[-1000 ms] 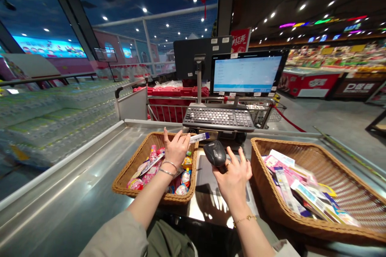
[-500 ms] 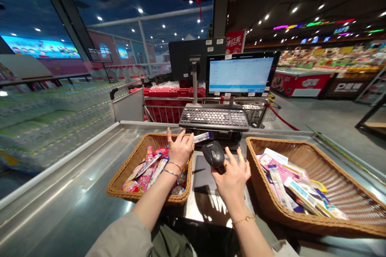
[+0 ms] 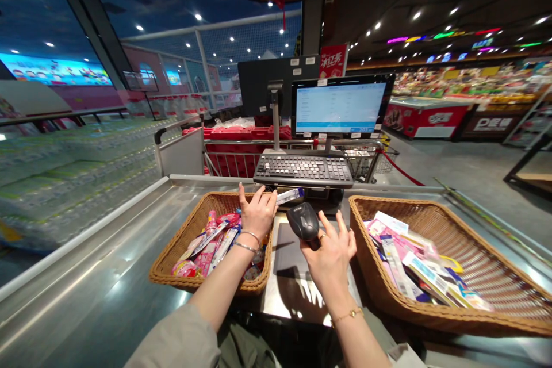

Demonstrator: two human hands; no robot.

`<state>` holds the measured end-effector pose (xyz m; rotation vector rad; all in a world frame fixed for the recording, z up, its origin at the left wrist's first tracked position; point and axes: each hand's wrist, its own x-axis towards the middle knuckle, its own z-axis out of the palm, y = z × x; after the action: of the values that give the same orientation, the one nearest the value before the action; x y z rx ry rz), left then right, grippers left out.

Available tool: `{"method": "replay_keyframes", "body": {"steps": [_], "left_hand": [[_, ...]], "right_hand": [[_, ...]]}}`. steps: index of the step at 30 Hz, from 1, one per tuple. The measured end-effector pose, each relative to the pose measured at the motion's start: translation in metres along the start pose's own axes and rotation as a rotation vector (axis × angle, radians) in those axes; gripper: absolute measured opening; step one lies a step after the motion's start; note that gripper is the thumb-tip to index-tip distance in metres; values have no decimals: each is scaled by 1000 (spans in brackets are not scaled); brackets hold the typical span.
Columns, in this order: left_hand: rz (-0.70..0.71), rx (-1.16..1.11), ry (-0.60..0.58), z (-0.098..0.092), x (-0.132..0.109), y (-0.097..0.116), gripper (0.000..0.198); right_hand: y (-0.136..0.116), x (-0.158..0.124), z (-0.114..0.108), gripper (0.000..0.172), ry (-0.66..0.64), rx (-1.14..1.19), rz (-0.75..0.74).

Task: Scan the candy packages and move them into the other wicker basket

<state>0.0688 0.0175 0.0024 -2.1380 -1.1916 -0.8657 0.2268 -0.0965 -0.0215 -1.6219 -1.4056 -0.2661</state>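
Packet (image 3: 290, 196), projecting past the left basket's (image 3: 190, 218) far right corner, its near end pinched in the left hand's (image 3: 257, 214) fingers; so slight a grip could let it slip. The right hand (image 3: 331, 247), fingers half spread, holds the scanner (image 3: 303, 222). Packet print is illegible; a far red sign (image 3: 333, 61) bears Chinese characters.

The right hand (image 3: 329, 248) hides the scanner (image 3: 303, 221) — partly.
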Motion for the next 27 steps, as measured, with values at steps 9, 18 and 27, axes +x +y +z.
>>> {"method": "replay_keyframes", "body": {"steps": [9,18,27], "left_hand": [[14,-1,-2,2,2,2,30],[10,-11,-17,4,5,5,32],[2,-72,-12,1,9,13,31]], "right_hand": [[-1,1,-3,15,-31,1,-5],[4,0,-3,14,-38,0,-26],[10,2,-8,17,-20,-14,-31]]}}
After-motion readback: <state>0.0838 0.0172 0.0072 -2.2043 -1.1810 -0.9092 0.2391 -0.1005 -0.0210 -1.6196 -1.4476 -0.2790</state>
